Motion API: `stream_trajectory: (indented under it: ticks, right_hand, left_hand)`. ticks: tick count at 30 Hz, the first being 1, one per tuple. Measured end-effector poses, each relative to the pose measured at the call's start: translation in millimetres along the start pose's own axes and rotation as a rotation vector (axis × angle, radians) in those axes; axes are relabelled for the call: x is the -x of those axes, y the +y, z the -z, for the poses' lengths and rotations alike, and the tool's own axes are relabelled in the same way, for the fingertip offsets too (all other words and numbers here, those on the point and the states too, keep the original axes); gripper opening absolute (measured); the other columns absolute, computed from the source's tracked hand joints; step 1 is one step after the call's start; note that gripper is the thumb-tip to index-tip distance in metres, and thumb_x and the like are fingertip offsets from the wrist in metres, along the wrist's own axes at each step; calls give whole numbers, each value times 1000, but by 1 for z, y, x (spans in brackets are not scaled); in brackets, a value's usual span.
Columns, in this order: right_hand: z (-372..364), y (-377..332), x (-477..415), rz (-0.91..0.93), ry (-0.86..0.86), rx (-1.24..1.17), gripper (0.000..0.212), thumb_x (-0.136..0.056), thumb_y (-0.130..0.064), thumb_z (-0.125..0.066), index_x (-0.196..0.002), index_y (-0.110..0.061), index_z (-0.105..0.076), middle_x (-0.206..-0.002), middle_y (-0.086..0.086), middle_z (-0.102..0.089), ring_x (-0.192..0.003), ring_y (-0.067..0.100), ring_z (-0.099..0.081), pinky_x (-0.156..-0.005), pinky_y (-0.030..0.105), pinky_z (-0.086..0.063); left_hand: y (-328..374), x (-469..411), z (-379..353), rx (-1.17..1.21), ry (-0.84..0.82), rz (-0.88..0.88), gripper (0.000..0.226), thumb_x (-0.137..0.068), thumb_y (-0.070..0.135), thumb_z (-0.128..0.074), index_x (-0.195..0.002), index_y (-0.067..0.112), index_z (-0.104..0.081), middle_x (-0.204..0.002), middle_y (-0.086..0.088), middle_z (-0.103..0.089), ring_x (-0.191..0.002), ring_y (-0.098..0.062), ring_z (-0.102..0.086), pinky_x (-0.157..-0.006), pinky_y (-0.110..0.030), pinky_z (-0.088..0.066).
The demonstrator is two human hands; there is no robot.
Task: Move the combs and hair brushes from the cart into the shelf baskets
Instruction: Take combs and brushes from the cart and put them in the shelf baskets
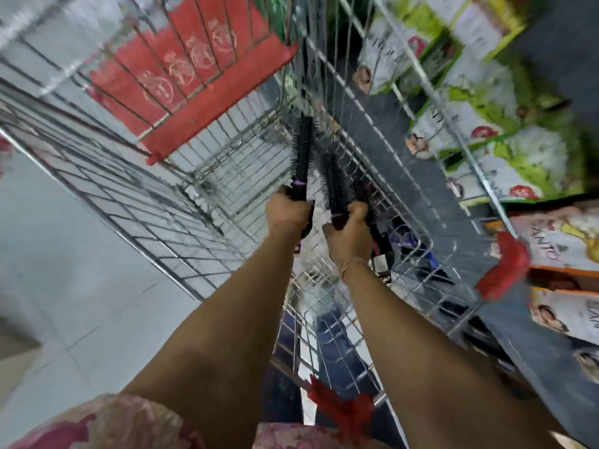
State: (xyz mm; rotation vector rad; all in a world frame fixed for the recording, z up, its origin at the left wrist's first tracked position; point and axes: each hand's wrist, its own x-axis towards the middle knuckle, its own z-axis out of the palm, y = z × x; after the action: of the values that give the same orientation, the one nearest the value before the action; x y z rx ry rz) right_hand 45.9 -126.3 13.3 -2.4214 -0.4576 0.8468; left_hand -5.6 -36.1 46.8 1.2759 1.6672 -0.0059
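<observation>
Both arms reach down into a wire shopping cart [201, 202]. My left hand [287, 213] is closed around the handle of a black round hair brush [304, 147] with a purple band, its bristle head pointing away from me. My right hand [350, 234] grips a second black round brush [334, 186], and a third brush with a brownish bristle head [364, 192] sits right beside it, apparently in the same grip. More dark items [405, 241] lie in the cart's bottom on the right; blur hides what they are.
A red child-seat flap [194, 82] hangs across the cart's far end. Red handle ends [505, 267] flank the near rim. Shelves with green-and-white product boxes [486, 124] run along the right. Grey tiled floor [64, 270] lies to the left.
</observation>
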Motion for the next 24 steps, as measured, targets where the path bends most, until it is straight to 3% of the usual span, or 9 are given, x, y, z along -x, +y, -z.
stream_trajectory:
  ticks: [3, 6, 7, 11, 15, 17, 19, 22, 24]
  right_hand:
    - [33, -37, 13, 134, 205, -354, 41, -78, -10, -65, -111, -8, -42, -101, 16, -68, -88, 29, -66, -71, 34, -52]
    - [80, -83, 23, 295, 350, -711, 38, -74, -2, -66, -101, -17, -44, -88, 0, -62, -77, -9, -61, -72, 12, -49]
    - [102, -98, 26, 364, 407, -787, 42, -71, -3, -65, -98, -25, -42, -85, -7, -59, -72, -17, -57, -72, 10, -47]
    - [201, -131, 44, 579, 645, -946, 48, -67, -9, -65, -101, -29, -39, -81, -18, -57, -68, -16, -56, -71, 14, -48]
    - [310, -119, 71, 743, 977, -1054, 48, -70, -5, -67, -107, -20, -40, -87, -16, -56, -72, -17, -56, -74, 6, -46]
    - [360, -93, 82, 714, 1112, -1047, 43, -74, -8, -68, -109, -17, -42, -88, -12, -56, -73, -15, -54, -79, 11, -46]
    - [411, -60, 93, 618, 1177, -988, 32, -79, -11, -67, -104, -15, -48, -78, -5, -56, -63, -11, -52, -70, 10, -44]
    - [473, -6, 95, 314, 1159, -728, 22, -85, -24, -63, -100, -8, -62, -78, 1, -62, -72, 1, -57, -66, 12, -44]
    - [499, 27, 89, 174, 1089, -546, 27, -87, -27, -59, -94, -2, -66, -89, 16, -68, -83, 18, -59, -79, 26, -49]
  left_hand:
    - [29, 37, 5, 192, 96, -211, 31, -86, 18, -62, -115, 8, -57, -116, -16, -67, -108, -31, -62, -92, -37, -48]
    - [65, 70, 13, 292, 168, -443, 36, -83, 25, -62, -112, 3, -57, -110, -19, -68, -104, -31, -64, -86, -35, -49]
    - [80, 84, 16, 336, 179, -536, 41, -80, 29, -60, -111, 2, -58, -108, -20, -69, -101, -30, -65, -84, -35, -49]
    - [136, 147, 12, 612, 202, -869, 57, -74, 41, -53, -107, -5, -59, -95, -7, -63, -86, -14, -60, -79, -24, -44]
    - [198, 230, -15, 695, 144, -1111, 49, -82, 36, -54, -100, -8, -62, -95, -24, -69, -87, -23, -64, -76, -30, -49]
    - [224, 272, -39, 625, 70, -1196, 41, -84, 34, -56, -99, -4, -65, -96, -22, -72, -93, -29, -66, -78, -32, -49]
    - [246, 315, -69, 504, -51, -1254, 41, -83, 38, -57, -90, -1, -67, -92, -22, -73, -93, -34, -66, -74, -32, -46]
    - [271, 363, -118, 117, -241, -1208, 48, -89, 43, -56, -75, -2, -65, -101, -31, -68, -101, -39, -61, -80, -35, -42]
    - [281, 378, -153, -134, -346, -1147, 49, -93, 43, -50, -103, -2, -66, -120, -28, -62, -116, -37, -56, -92, -33, -43]
